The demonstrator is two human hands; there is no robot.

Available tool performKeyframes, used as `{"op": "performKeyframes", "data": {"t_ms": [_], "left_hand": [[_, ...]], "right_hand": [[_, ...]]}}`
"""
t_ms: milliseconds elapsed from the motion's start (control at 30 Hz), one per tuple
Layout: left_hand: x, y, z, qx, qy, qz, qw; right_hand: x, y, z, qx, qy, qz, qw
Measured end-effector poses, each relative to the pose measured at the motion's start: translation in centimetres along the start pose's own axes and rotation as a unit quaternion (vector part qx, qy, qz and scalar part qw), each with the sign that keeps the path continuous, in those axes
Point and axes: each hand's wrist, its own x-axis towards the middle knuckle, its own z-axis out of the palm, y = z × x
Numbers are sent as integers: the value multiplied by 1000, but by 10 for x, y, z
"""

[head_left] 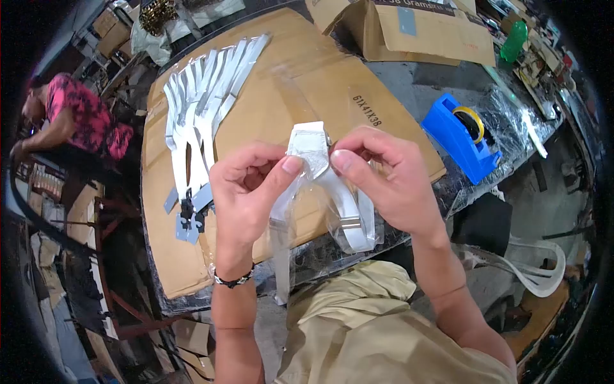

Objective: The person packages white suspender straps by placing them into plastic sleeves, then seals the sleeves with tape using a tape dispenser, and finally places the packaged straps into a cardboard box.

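Note:
A pair of white suspenders (346,203) hangs from my two hands above the cardboard, with a trapezoid patch at the top and a metal slider on one strap. Clear plastic film surrounds part of the straps. My left hand (251,192) pinches the left edge of the patch between thumb and fingers. On the other side, my right hand (385,176) is closed in a pinch at the patch's right edge; its fingertips partly hide what they grip. Left of my hands lies a bundle of white straps (203,115) with grey tabs and black clips at the near end.
Beneath the work is a flat cardboard sheet (307,70) on a dark table. A blue tape dispenser (457,137) stands at the right, and an open carton (422,35) at the back. A person (83,115) bends over at far left. White straps (543,272) hang at lower right.

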Motion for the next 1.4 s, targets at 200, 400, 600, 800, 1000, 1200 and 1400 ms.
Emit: {"op": "performKeyframes", "data": {"t_ms": [200,400,600,800,1000,1200,1400], "left_hand": [[-4,-5,-2,20,7,-7,1000],[-6,-12,0,27,14,-3,1000],[-5,-12,4,-1,5,-8,1000],[-7,-8,3,22,-10,-16,1000],[-8,-14,-3,25,-25,-22,999],[-6,-10,2,1,-38,-28,999],[-6,-11,1,-34,-42,-66,996]], "right_hand": [[0,-3,8,-33,-3,6,999],[-2,2,15,-27,16,49,998],[1,4,5,80,-22,58,995],[0,3,7,28,-9,62,998],[1,2,6,-43,-19,17,999],[3,12,7,78,-18,59,995],[2,14,12,151,25,53,987]]}}
